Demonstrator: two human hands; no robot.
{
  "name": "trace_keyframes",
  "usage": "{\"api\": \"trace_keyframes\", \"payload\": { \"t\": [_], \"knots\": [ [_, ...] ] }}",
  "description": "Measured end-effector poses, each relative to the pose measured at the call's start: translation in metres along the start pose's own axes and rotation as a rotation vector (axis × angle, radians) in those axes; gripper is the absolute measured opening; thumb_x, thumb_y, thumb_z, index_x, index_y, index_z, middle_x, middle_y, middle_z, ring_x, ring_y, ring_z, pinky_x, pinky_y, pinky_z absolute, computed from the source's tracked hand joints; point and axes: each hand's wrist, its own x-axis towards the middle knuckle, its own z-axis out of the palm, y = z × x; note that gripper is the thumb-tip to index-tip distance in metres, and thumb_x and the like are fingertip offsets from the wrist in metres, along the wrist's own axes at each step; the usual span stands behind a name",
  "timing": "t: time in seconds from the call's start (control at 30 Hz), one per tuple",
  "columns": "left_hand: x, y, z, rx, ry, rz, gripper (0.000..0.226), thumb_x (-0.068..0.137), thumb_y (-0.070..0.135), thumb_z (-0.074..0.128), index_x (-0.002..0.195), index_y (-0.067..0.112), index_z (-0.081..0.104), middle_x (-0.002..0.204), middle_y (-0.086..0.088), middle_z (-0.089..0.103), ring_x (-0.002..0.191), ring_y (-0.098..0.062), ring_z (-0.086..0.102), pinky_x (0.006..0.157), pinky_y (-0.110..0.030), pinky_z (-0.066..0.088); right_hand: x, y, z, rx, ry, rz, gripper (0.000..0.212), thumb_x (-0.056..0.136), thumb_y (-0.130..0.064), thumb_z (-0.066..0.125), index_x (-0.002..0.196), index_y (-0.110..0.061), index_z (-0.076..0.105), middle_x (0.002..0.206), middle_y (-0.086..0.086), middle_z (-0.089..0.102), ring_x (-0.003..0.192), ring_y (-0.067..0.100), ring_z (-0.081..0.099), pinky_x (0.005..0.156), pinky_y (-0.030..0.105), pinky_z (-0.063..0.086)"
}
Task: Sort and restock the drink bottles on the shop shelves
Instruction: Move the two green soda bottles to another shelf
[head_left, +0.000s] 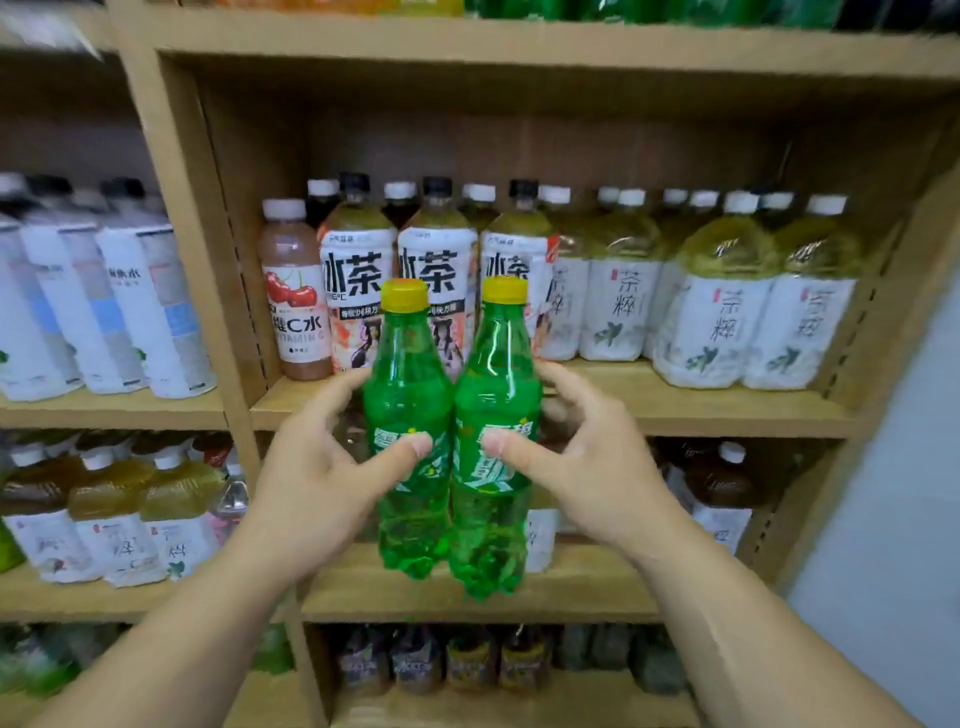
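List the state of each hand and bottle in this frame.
left hand: grips the left green bottle, thumb on its label.
right hand: grips the right green bottle, thumb on its label.
left green bottle: capped, roughly upright, held off the shelf.
right green bottle: capped, roughly upright, touching the left one.
cherry drink bottle: capped, standing on the shelf.
iced tea bottles: capped, standing in a row.

You hold left green soda bottle (408, 410), right green soda bottle (496, 405): yellow-capped, full, upright, sides touching, mid-air.
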Motion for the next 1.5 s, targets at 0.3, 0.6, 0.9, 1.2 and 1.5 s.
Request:
{"api": "trace_keyframes", "payload": {
  "t": [0.3, 0.6, 0.9, 1.2, 1.5],
  "knots": [
    [0.083, 0.161, 0.007, -0.128, 0.043, 0.400, 0.031, 0.088, 0.030, 0.074, 0.119, 0.025, 0.068, 0.107, 0.011, 0.076, 0.098, -0.006, 0.072, 0.080, -0.021, 0.057, 0.055, -0.139, -0.099, -0.074, 0.235, -0.396, 0.064, 0.088, -0.055, 0.072, 0.143, -0.027, 0.056, 0.135, -0.012, 0.066, 0.126, 0.007, 0.060, 0.106, 0.043, 0.050],
    [0.189, 0.266, 0.019, -0.147, 0.097, 0.549, 0.029, 0.090, 0.035, 0.068, 0.113, 0.018, 0.069, 0.105, -0.002, 0.077, 0.099, -0.019, 0.074, 0.089, -0.048, 0.060, 0.140, -0.230, -0.157, -0.132, 0.364, -0.574, 0.084, 0.081, -0.072, 0.056, 0.148, -0.023, 0.046, 0.137, -0.005, 0.063, 0.126, 0.017, 0.061, 0.106, 0.051, 0.048],
    [0.259, 0.287, 0.041, -0.246, 0.116, 0.415, 0.030, 0.094, 0.032, 0.071, 0.116, 0.011, 0.066, 0.101, -0.008, 0.073, 0.090, -0.023, 0.073, 0.070, -0.040, 0.061, 0.200, -0.245, -0.172, -0.156, 0.399, -0.507, 0.078, 0.097, -0.054, 0.058, 0.160, -0.019, 0.028, 0.162, 0.005, 0.039, 0.148, 0.021, 0.037, 0.122, 0.039, 0.028],
    [0.284, 0.273, 0.053, -0.170, 0.129, 0.361, 0.055, 0.087, 0.059, 0.066, 0.126, 0.020, 0.061, 0.115, -0.002, 0.071, 0.106, -0.025, 0.069, 0.090, -0.049, 0.058, 0.223, -0.224, -0.169, -0.097, 0.399, -0.420, 0.076, 0.103, -0.047, 0.053, 0.164, -0.022, 0.013, 0.170, 0.001, 0.020, 0.155, 0.020, 0.021, 0.120, 0.038, 0.023],
    [0.270, 0.235, 0.056, 0.012, 0.113, 0.398, 0.036, 0.099, 0.043, 0.062, 0.131, 0.028, 0.055, 0.121, 0.008, 0.067, 0.111, -0.016, 0.065, 0.096, -0.048, 0.056, 0.216, -0.192, -0.164, -0.251, 0.364, -0.413, 0.081, 0.104, -0.045, 0.053, 0.164, -0.025, 0.003, 0.171, -0.004, 0.013, 0.156, 0.017, 0.017, 0.104, 0.022, 0.018]
  ]
}}
